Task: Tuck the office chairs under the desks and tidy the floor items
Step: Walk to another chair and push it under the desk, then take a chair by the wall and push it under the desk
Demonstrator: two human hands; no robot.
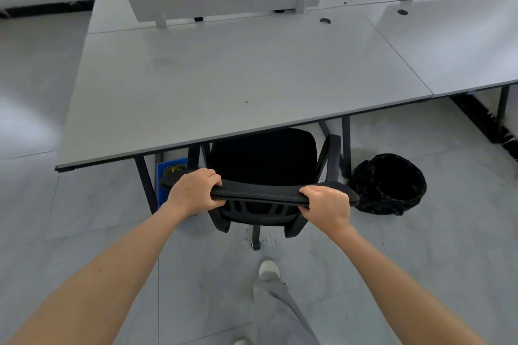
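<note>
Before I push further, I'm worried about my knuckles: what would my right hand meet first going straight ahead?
Probably the desk front edge; the right hand grips the chair backrest top, though depth is unclear.

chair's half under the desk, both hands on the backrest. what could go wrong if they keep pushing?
1. The armrest on the right sits near the desk edge and its leg; it may catch.
2. The blue bin stands close to the chair on the left; the base could bump it.
3. The trash bin stands close on the right; a skewed push could clip it.

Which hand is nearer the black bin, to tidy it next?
The right hand. It grips the chair back on the side beside the black bin; the left hand is on the far end.
</note>
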